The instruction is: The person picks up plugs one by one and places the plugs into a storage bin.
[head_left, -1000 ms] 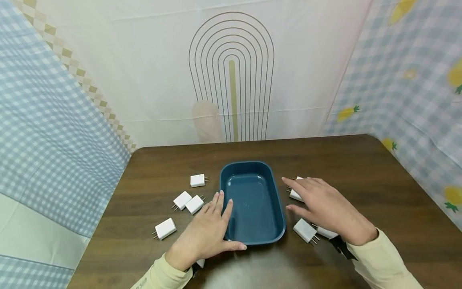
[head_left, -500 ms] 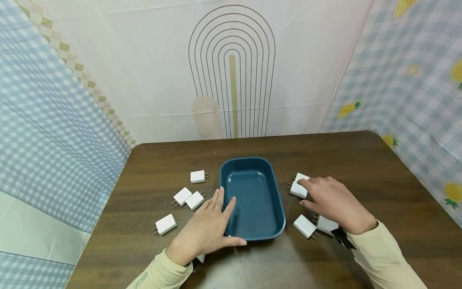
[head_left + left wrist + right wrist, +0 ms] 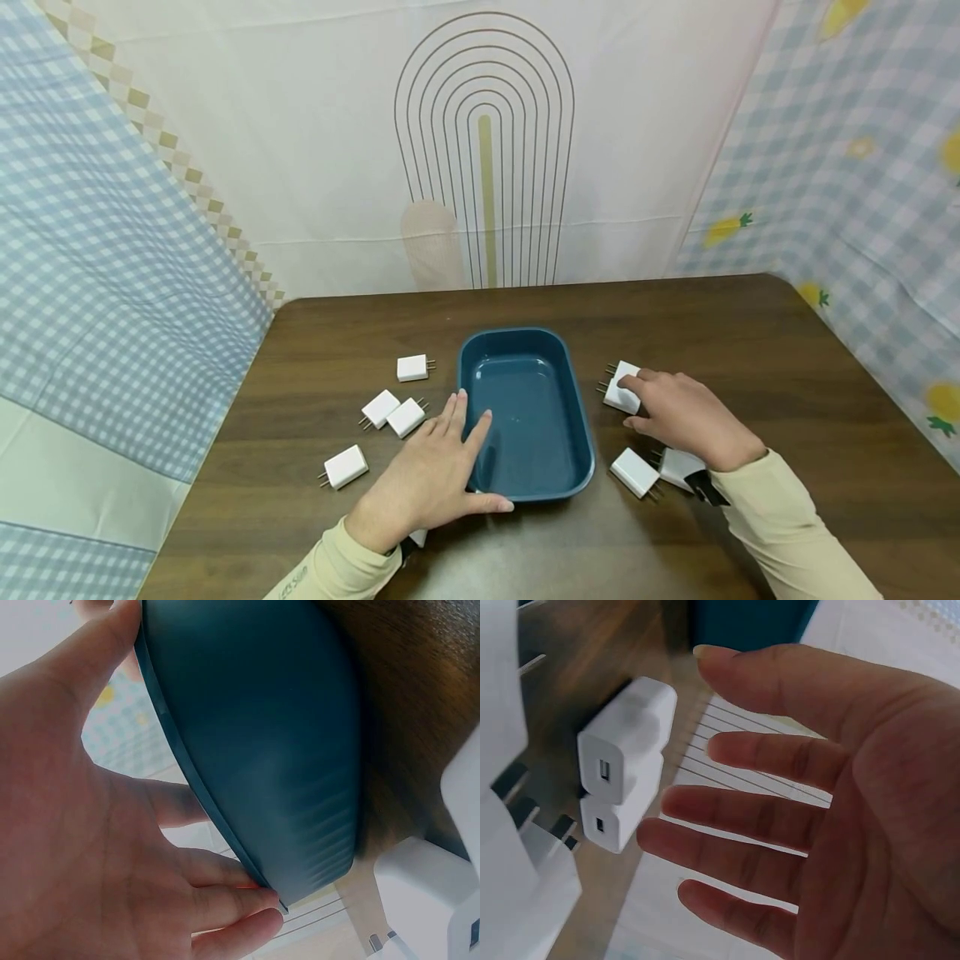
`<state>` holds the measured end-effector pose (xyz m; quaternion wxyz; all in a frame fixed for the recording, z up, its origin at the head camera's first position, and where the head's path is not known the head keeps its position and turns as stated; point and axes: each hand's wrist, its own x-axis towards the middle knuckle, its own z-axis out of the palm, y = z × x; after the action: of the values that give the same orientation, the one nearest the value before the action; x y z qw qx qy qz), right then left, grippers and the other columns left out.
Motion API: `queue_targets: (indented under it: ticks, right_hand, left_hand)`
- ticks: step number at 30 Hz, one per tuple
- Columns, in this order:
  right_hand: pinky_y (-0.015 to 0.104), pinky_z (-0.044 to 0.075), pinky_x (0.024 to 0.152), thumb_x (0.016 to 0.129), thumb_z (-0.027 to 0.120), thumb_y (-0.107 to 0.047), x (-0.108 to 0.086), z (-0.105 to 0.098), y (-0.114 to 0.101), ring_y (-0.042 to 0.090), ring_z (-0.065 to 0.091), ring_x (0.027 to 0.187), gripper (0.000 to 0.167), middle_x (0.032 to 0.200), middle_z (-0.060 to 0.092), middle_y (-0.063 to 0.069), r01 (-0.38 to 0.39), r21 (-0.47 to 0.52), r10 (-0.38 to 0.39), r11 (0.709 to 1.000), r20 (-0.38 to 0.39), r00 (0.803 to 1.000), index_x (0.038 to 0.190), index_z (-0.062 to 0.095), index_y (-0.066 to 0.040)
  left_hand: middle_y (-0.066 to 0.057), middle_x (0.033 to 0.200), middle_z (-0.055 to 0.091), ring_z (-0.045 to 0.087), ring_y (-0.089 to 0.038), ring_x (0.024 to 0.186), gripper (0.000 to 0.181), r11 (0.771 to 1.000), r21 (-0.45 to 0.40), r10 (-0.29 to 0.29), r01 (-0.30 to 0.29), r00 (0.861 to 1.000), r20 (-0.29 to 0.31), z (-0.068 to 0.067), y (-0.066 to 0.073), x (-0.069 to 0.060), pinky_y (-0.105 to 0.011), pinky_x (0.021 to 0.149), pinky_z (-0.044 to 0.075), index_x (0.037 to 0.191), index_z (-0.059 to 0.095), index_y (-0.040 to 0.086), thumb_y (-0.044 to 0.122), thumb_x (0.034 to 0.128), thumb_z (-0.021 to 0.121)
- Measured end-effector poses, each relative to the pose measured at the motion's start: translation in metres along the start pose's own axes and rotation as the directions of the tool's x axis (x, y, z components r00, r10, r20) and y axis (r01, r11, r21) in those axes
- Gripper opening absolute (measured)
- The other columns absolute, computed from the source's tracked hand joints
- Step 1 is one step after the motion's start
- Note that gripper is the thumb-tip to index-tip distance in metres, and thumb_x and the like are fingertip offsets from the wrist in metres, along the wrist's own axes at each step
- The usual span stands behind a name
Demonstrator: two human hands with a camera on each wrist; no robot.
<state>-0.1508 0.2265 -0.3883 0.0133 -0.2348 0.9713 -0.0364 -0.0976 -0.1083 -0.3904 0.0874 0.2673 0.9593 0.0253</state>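
Observation:
A dark blue rectangular tray (image 3: 525, 417) stands in the middle of the table, its floor bare. My left hand (image 3: 431, 479) lies along the tray's near left corner, fingers spread and touching the rim, as the left wrist view shows. Above two white USB wall chargers on the right, one charger (image 3: 622, 398) close against the other charger (image 3: 628, 371), hovers my right hand (image 3: 682, 417). Its fingers partly cover them from above. In the right wrist view those fingers are extended and loosely apart, a small gap off the nearer charger (image 3: 622, 742), and hold nothing.
Left of the tray lie several more chargers, among them a lone charger (image 3: 346, 467) and a touching pair. Another charger (image 3: 420, 537) is mostly hidden under the left wrist. Below the right hand are a charger (image 3: 634, 472) and a second charger (image 3: 677, 467), partly covered by the wrist strap.
My right hand has lowered and drawn a little to the right, uncovering more of the two chargers, its thumb and index finger less stretched out. The left hand keeps its place on the tray.

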Motion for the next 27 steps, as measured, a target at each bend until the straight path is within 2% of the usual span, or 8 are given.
queue_targets:
  ticks: [7,16,27]
  right_hand:
    - [0.045,0.056,0.076,0.082,0.084,-0.019,0.002,0.010,0.002,0.026,0.068,0.094,0.048,0.114,0.068,0.015,0.038,0.015,-0.038,0.999,-0.009,0.999,0.126,0.070,-0.007]
    - [0.039,0.054,0.069,0.080,0.085,-0.016,0.005,0.019,0.004,0.025,0.063,0.090,0.048,0.109,0.065,0.015,0.077,-0.010,-0.077,0.997,-0.042,0.996,0.125,0.071,-0.006]
    - [0.037,0.051,0.068,0.082,0.083,-0.011,0.007,0.020,0.004,0.021,0.059,0.082,0.042,0.100,0.064,0.011,0.057,-0.008,-0.057,0.998,-0.023,0.998,0.122,0.070,-0.007]
  left_hand:
    - [-0.029,0.165,0.019,0.019,-0.037,0.156,0.110,1.000,-0.008,-0.005,0.005,1.000,0.005,0.000,0.000,0.001,-0.048,0.119,0.035,0.161,0.030,0.014,0.086,0.0804,0.052]
    - [-0.029,0.165,0.021,0.023,-0.037,0.155,0.110,1.000,-0.007,-0.003,0.003,1.000,-0.009,0.001,0.000,0.001,-0.048,0.118,0.036,0.161,0.029,0.015,0.086,0.0802,0.053]
    - [-0.028,0.166,0.019,0.027,-0.036,0.154,0.107,0.999,-0.036,-0.012,0.011,1.000,-0.009,0.002,0.000,0.001,-0.049,0.117,0.037,0.160,0.031,0.018,0.085,0.0802,0.055]
